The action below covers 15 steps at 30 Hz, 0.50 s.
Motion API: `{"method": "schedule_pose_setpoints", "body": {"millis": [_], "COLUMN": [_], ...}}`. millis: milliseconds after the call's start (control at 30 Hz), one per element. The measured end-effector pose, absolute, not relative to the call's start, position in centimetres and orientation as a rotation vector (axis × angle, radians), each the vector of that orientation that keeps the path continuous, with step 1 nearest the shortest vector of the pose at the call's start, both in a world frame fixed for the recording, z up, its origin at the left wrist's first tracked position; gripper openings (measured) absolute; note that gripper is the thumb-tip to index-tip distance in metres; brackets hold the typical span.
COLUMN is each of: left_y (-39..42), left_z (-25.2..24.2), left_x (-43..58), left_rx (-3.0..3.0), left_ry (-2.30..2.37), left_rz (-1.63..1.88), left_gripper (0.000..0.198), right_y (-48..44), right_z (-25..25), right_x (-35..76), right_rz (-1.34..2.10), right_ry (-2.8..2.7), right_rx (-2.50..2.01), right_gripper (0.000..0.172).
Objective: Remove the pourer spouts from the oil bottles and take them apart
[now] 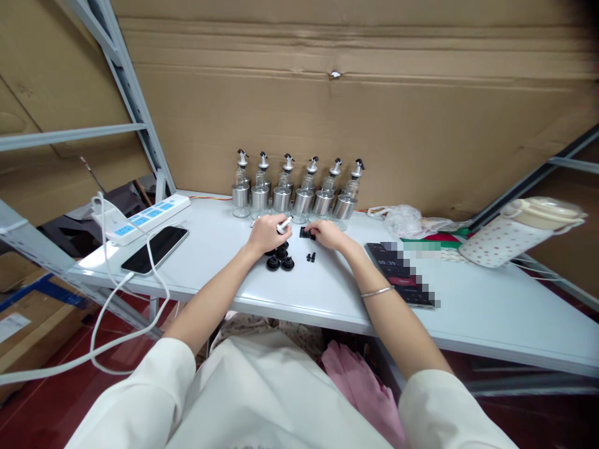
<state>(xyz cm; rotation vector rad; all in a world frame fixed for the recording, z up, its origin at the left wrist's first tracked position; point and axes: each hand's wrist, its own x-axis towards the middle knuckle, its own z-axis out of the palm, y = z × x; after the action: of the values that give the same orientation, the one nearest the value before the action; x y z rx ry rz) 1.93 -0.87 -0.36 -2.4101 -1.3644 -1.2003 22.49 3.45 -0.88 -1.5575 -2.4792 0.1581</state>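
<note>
My left hand (269, 234) is closed around a silver-white pourer spout (284, 224) with a dark tip, held just above the table. Under and in front of that hand lie several round black stoppers (280, 260), some partly hidden by it. The fingers of my right hand (326, 233) are pinched together at a row of small black parts (304, 233); they seem to grip one at the row's right end. Closer to me, a few more small black pieces (311, 257) lie apart from the row. Behind both hands stand several glass-and-steel bottles (304, 198) with pourer tops.
On the left are a power strip (148, 218) and a phone (156, 249) with white cables. A second phone (397, 274) showing a timer lies right of my right forearm. Farther right are plastic bags (403, 221) and a dotted tumbler (515, 234). Cardboard (355, 118) walls the back.
</note>
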Motion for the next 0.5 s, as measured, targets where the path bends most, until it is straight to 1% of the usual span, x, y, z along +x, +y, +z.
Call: {"method": "schedule_pose_setpoints", "body": {"millis": [100,267,500], "left_y": [-0.91,-1.05,-0.99], "left_z": [-0.30,-0.19,-0.32], "left_x": [1.95,1.97,2.00], "left_rx": [-2.415,-2.424,-2.431], "left_ry": [-1.358,-1.363,-1.359], "left_rz": [-1.201,-1.200,-1.202], "left_gripper": [0.021,0.021,0.021], "right_y": [3.41,3.23,3.03], "right_z": [-1.04,-1.16,-1.19], "right_x": [22.38,22.08,21.90], "right_rz": [0.143,0.129,0.149], "right_ry": [-2.478,-2.510,-2.521], "right_rx": [-1.513,-1.465,-1.458], "right_gripper": [0.051,0.048,0.048]}}
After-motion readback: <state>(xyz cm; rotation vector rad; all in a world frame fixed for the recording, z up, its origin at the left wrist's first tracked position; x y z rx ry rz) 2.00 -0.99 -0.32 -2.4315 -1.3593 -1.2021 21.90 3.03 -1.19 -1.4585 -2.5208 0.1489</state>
